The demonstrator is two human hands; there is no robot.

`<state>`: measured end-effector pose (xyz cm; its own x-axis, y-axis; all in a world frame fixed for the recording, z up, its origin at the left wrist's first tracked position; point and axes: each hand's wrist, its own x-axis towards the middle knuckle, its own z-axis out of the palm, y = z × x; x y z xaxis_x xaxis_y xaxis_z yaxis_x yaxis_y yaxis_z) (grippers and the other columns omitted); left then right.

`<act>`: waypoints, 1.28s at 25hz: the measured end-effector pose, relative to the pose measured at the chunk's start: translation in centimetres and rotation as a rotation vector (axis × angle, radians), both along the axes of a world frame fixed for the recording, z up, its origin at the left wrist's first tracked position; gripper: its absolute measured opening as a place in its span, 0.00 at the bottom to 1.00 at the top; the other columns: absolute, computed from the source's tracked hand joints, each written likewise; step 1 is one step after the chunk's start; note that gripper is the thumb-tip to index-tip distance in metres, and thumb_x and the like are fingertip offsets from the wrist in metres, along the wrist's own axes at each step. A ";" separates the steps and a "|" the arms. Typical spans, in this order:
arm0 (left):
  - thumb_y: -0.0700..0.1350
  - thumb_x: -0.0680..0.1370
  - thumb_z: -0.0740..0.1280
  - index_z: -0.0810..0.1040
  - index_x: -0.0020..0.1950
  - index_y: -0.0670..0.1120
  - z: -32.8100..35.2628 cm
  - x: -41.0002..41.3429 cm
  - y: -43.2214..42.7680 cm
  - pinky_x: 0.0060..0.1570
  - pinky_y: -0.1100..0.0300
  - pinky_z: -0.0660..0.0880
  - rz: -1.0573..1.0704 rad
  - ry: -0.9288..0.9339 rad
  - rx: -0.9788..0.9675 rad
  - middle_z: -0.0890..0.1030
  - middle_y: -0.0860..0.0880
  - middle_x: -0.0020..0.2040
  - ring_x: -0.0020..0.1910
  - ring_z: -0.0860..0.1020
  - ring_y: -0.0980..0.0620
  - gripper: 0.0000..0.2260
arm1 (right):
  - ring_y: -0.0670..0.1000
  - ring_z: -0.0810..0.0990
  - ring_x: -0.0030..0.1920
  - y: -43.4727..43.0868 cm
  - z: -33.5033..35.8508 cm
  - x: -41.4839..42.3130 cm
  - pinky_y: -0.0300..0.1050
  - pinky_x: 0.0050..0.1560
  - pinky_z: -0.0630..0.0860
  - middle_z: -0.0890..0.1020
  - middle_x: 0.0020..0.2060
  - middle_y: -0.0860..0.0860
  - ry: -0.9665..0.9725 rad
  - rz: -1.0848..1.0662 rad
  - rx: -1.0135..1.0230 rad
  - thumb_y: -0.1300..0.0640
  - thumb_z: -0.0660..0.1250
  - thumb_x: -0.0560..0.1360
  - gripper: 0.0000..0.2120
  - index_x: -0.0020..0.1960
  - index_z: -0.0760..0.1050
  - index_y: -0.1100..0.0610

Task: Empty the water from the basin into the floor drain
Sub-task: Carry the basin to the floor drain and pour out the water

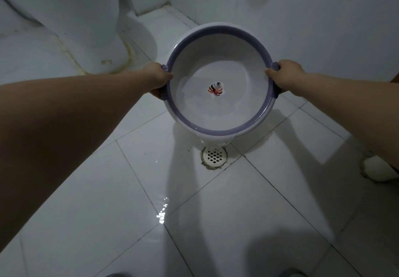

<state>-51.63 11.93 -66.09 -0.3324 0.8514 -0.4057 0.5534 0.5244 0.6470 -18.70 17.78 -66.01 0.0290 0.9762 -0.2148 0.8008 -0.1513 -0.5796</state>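
A round white basin (190, 60) with a purple rim is held above the tiled floor, tilted toward me. My left hand (158, 78) grips its left handle and my right hand (284, 77) grips its right handle. Water lies in the lower part of the basin, around a small leaf picture on its bottom. A stream of water (212, 144) spills over the near rim. It falls onto the round white floor drain (214, 155) just below.
A white toilet base (71, 24) stands at the back left. White walls meet behind the basin. The floor tiles are wet, with a glinting puddle (162, 214) near me. A white object (377, 169) sits at the right edge.
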 end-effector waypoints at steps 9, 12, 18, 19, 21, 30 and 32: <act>0.47 0.81 0.63 0.72 0.64 0.40 0.1 -0.1 -0.2 0.30 0.48 0.83 -0.002 0.002 -0.006 0.80 0.39 0.46 0.35 0.81 0.41 0.15 | 0.64 0.79 0.54 0.0 -0.2 -0.1 0.54 0.54 0.77 0.79 0.56 0.65 -0.058 0.020 0.022 0.49 0.59 0.80 0.21 0.62 0.72 0.65; 0.47 0.81 0.62 0.72 0.64 0.40 0.1 -0.1 -0.2 0.27 0.49 0.82 -0.008 0.006 -0.008 0.80 0.37 0.50 0.36 0.82 0.40 0.15 | 0.64 0.79 0.54 0.1 -0.2 -0.1 0.55 0.56 0.77 0.79 0.55 0.65 -0.059 0.017 0.021 0.50 0.59 0.80 0.20 0.62 0.71 0.66; 0.46 0.81 0.62 0.72 0.64 0.40 -0.1 0.2 -0.5 0.38 0.46 0.81 0.004 -0.007 -0.005 0.80 0.37 0.50 0.38 0.82 0.39 0.14 | 0.63 0.80 0.51 -0.1 -0.5 -0.1 0.51 0.48 0.77 0.79 0.55 0.65 -0.060 0.020 -0.002 0.50 0.59 0.81 0.20 0.63 0.71 0.65; 0.46 0.81 0.62 0.72 0.63 0.40 -0.1 0.3 -0.5 0.38 0.47 0.81 0.003 -0.006 -0.011 0.80 0.37 0.50 0.39 0.82 0.39 0.14 | 0.64 0.80 0.51 -0.2 -0.5 -0.1 0.51 0.49 0.78 0.79 0.55 0.65 -0.056 0.023 -0.006 0.50 0.59 0.81 0.20 0.63 0.71 0.65; 0.47 0.81 0.62 0.72 0.63 0.40 -0.2 0.3 -0.6 0.39 0.46 0.81 0.003 -0.012 -0.020 0.81 0.36 0.52 0.42 0.82 0.37 0.14 | 0.64 0.81 0.51 -0.2 -0.6 0.0 0.53 0.51 0.79 0.79 0.55 0.65 -0.043 0.030 -0.012 0.50 0.59 0.81 0.20 0.63 0.71 0.65; 0.47 0.82 0.61 0.72 0.63 0.39 -0.7 0.3 -0.8 0.43 0.43 0.82 0.001 -0.025 -0.026 0.80 0.35 0.52 0.40 0.81 0.37 0.15 | 0.64 0.80 0.52 -0.3 -1.0 0.1 0.52 0.50 0.78 0.79 0.55 0.65 -0.036 0.044 -0.035 0.50 0.58 0.81 0.20 0.62 0.71 0.65; 0.47 0.82 0.61 0.72 0.63 0.39 -0.7 0.3 -0.8 0.40 0.44 0.82 -0.003 -0.021 -0.030 0.80 0.35 0.52 0.40 0.81 0.37 0.14 | 0.63 0.80 0.52 -0.3 -1.1 0.2 0.49 0.47 0.77 0.79 0.55 0.65 -0.043 0.052 -0.034 0.50 0.58 0.81 0.20 0.63 0.71 0.65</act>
<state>-51.32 11.12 -66.78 -0.3214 0.8397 -0.4378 0.5417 0.5422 0.6423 -18.55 17.50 -67.09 -0.0115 0.9689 -0.2473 0.8320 -0.1279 -0.5398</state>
